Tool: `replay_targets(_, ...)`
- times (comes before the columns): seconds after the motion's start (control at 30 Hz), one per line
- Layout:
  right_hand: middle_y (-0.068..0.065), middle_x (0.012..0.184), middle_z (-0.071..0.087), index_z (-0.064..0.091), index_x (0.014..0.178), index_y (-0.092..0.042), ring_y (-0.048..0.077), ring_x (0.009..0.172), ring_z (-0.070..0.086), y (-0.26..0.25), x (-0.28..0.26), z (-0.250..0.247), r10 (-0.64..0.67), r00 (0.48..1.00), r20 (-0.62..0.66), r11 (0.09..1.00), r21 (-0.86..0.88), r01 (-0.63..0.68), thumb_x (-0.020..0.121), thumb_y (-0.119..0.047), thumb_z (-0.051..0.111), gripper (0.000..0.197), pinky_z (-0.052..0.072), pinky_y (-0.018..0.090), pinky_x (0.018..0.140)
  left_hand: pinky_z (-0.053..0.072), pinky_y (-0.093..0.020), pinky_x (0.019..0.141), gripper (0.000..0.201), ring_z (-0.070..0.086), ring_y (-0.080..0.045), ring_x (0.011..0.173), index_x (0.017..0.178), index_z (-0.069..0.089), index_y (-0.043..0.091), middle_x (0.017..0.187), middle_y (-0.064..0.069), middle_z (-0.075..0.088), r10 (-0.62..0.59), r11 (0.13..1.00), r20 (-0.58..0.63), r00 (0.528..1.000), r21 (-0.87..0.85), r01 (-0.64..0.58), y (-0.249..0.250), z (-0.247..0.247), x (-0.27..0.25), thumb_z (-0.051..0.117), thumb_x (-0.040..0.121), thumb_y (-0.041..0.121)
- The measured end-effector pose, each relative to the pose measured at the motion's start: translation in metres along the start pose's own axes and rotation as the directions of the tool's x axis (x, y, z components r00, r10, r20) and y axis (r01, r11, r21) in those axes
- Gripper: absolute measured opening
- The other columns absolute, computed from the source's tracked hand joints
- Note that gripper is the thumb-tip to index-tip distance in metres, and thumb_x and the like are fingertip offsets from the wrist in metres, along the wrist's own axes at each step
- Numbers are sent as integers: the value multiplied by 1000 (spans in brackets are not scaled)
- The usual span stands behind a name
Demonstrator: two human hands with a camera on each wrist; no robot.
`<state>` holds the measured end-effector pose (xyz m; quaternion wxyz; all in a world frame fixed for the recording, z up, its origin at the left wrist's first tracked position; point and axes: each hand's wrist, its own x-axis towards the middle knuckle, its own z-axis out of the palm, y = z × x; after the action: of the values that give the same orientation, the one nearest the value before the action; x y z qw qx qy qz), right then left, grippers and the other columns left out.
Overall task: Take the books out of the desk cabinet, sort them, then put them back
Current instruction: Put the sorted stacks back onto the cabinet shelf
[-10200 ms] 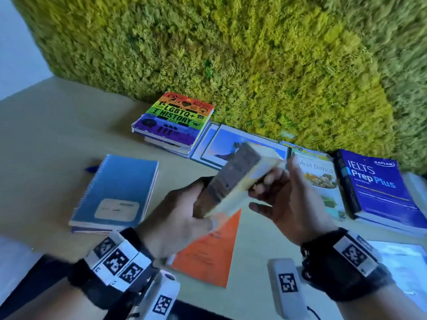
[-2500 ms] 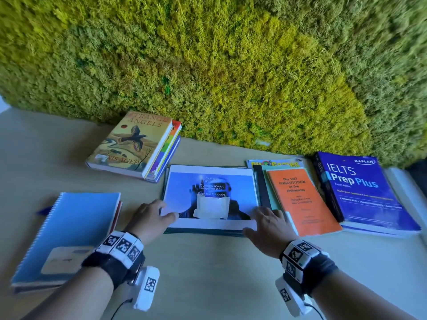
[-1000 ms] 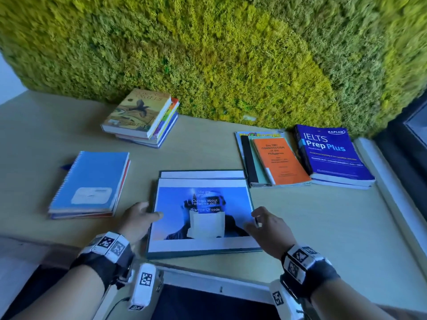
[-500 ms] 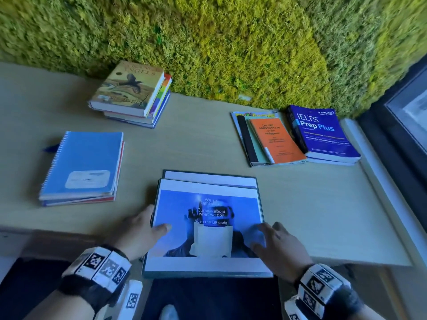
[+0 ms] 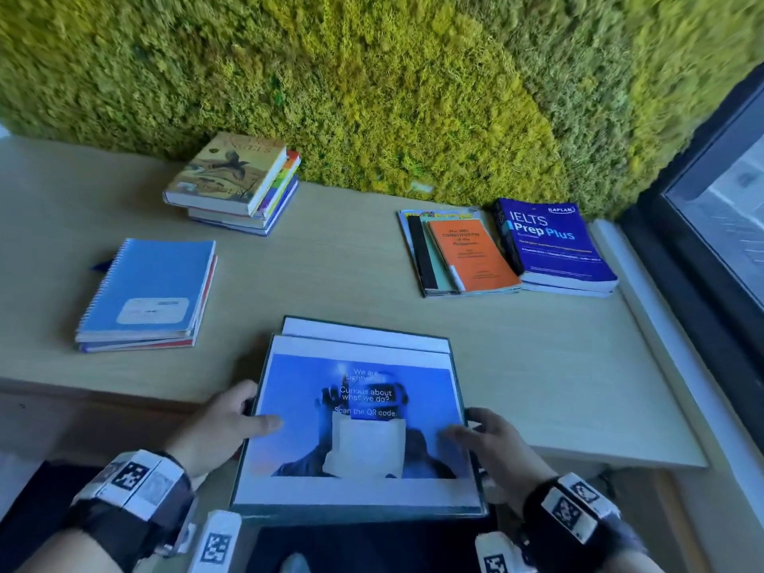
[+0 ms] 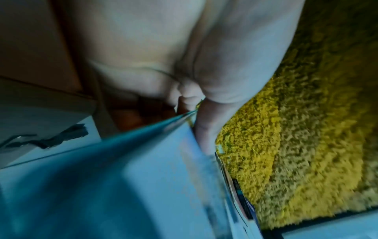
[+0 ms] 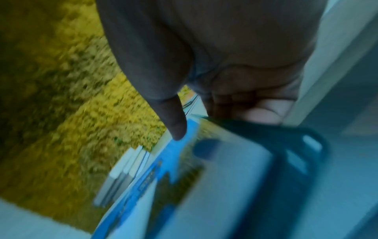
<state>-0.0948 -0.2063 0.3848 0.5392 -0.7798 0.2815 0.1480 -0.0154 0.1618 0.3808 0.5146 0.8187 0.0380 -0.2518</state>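
Note:
Two large flat blue-and-white books (image 5: 359, 423) lie stacked, jutting over the desk's front edge toward me. My left hand (image 5: 225, 428) grips their left edge, thumb on the cover and fingers under it; the left wrist view shows the same grip (image 6: 204, 129). My right hand (image 5: 488, 444) grips the right edge the same way, thumb on top (image 7: 175, 127). Further back lie a stack topped by a tan bird-cover book (image 5: 231, 175), a blue spiral notebook (image 5: 149, 287), an orange booklet (image 5: 467, 254) on thin books, and a dark blue IELTS book (image 5: 550, 241).
The pale wooden desk (image 5: 537, 366) backs onto a moss-green wall (image 5: 372, 76). A dark-framed window (image 5: 711, 200) runs along the right side. Below the front edge the space is dark (image 5: 372, 547).
Both hands have drawn the stacked flat books toward me, from the desk's middle to past its front edge, thumbs now on the cover. The other books have stayed put.

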Motion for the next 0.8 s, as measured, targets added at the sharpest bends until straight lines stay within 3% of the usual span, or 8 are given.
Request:
replay_targets(0.13,17,95,73,58,101,-6,26,80,68,-9,-2,-24,-43,997,-62,967,248,57,90,1,68,16,50,35,67,38,-36,71,56,47,-18,73,87,45,13,77,-8,51,217,973,-141,966,108,-203,27,6,1,71,73,60)
replay_targets(0.2,1,92,75,56,99,-13,21,84,69,-32,-4,-33,-172,980,-97,945,265,192,91,13,58,27,54,31,67,50,-38,72,36,62,-25,74,90,50,19,80,-3,65,296,954,-219,930,112,-277,46,8,3,72,82,46)
replay_targets(0.27,-8,92,76,61,102,-19,21,89,68,-52,-4,-34,-291,947,-134,934,173,311,92,19,50,41,55,35,76,48,-31,67,19,64,-16,76,87,52,26,80,5,65,339,941,-321,885,125,-315,64,10,5,71,91,24)
replay_targets(0.37,4,102,74,65,103,-18,30,98,66,-55,-2,-25,-378,909,-177,921,30,389,93,16,51,38,53,50,93,35,-22,57,31,52,-4,65,79,45,27,72,10,55,345,938,-429,835,141,-316,71,15,13,67,95,11)
replay_targets(0.47,4,97,70,63,104,-12,23,89,62,-46,4,-15,-384,902,-198,917,33,398,95,9,53,25,53,51,89,32,-21,54,34,49,-3,63,77,42,28,70,11,51,317,948,-414,853,128,-290,62,20,19,64,97,14)
replay_targets(0.6,-7,80,60,59,93,-17,6,70,55,-36,11,-3,-359,911,-201,932,-31,361,97,1,57,19,43,28,73,39,-27,59,24,55,-19,67,82,45,22,73,-4,56,305,952,-340,890,141,-272,42,20,35,60,100,28)
replay_targets(0.7,-2,95,71,65,99,-18,18,90,65,-17,22,5,-322,933,-160,936,-199,289,99,-6,60,12,50,33,81,51,-37,74,16,62,-32,82,95,48,17,83,-4,60,241,968,-256,936,130,-213,24,24,46,62,96,26)
replay_targets(0.8,5,110,73,64,114,-13,28,105,67,-5,32,6,-316,935,-159,913,-319,254,101,-19,58,16,53,40,91,39,-29,73,16,56,-27,80,101,47,18,88,-2,56,234,965,-263,936,179,-191,20,28,50,60,97,10)
